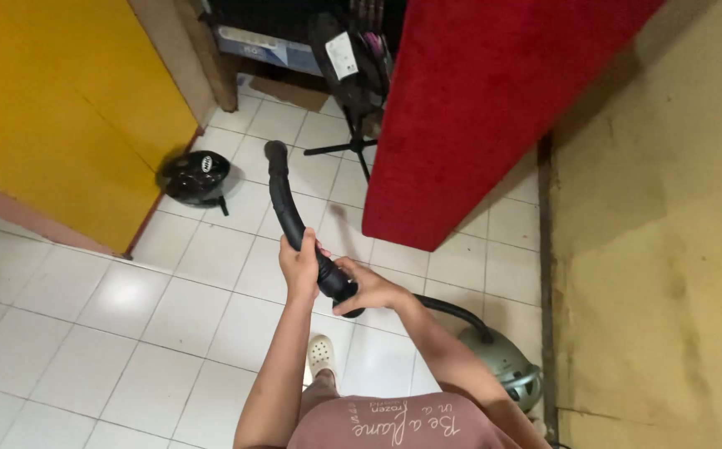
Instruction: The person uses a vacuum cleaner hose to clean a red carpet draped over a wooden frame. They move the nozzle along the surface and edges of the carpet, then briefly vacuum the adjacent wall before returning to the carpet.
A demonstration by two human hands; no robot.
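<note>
White floor tiles [170, 316] spread below as my left hand [299, 268] fingers wrap the black vacuum hose [288, 212] above my right hand [369, 291], which pinches its ribbed cuff; a firm, steady grip seems wise.

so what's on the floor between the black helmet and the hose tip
Nothing: in the head view, only bare white floor tiles lie between the black helmet and the hose tip.

The white tiled floor [153, 324] carries a black helmet [195, 175] by the yellow wall, a black tripod stand [353, 146] beside the red panel, and a grey-green vacuum cleaner body [504, 366] at the right.
</note>
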